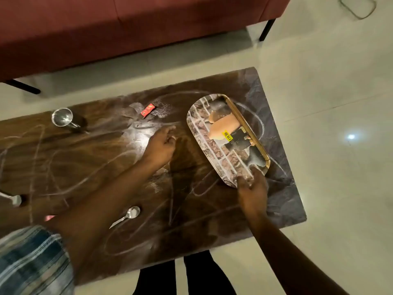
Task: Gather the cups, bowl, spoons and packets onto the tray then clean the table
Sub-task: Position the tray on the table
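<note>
An oval printed tray (204, 133) with a gold rim lies tilted at the right end of the dark table (276, 188). My right hand (252, 185) grips its near end. My left hand (161, 143) hovers over the table just left of the tray, fingers curled with nothing visible in them. A red packet (147, 110) lies beyond my left hand. A steel cup (62, 118) stands at the far left. One spoon (127, 216) lies near the front edge, and another spoon (12, 198) is at the left border. Something pink (49, 217) peeks out beside my left forearm.
White powdery smears cover the table top. A red sofa (127, 28) on black legs stands behind the table. Pale tiled floor (329, 103) surrounds it, with a cable (359, 9) lying at the top right. My legs show below the table's front edge.
</note>
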